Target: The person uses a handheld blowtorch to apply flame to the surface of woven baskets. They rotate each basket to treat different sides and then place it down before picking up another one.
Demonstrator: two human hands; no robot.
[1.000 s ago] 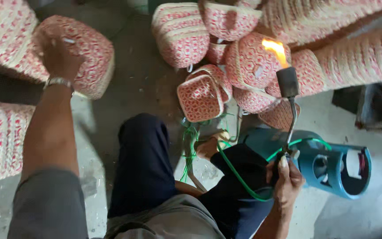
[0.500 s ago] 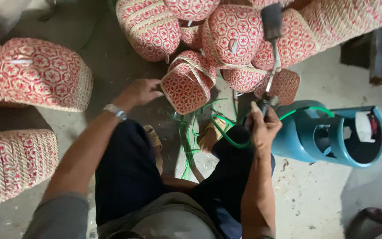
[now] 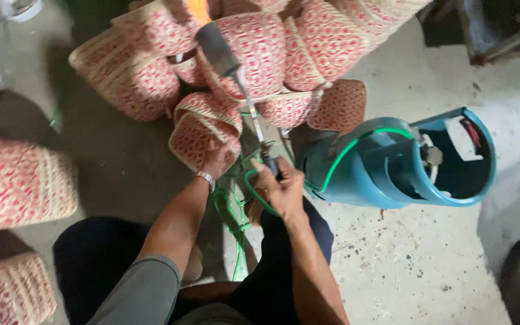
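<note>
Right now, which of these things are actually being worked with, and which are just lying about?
In use:
left hand on a red-and-cream woven basket
right hand gripping the lit gas torch
green hose
teal gas cylinder

Lying about:
basket pile
two baskets at left
dark crate

Looks like a small craft workshop, floor-level kind of setup. Bare concrete floor (image 3: 428, 265), stained and littered with bits of straw and specks. Just ahead of the left hand (image 3: 218, 159) there's a whole heap of woven red-and-cream baskets (image 3: 260, 54), with more off to that hand's left (image 3: 19, 183), so it's clearly batch work. Right beside the right hand (image 3: 281, 189) a blue gas cylinder (image 3: 386, 162) lies on its side, green hose (image 3: 344, 159) running to a lit torch (image 3: 224, 57) with an orange flame at the tip. No desk, the person works squatting on the floor.
</note>
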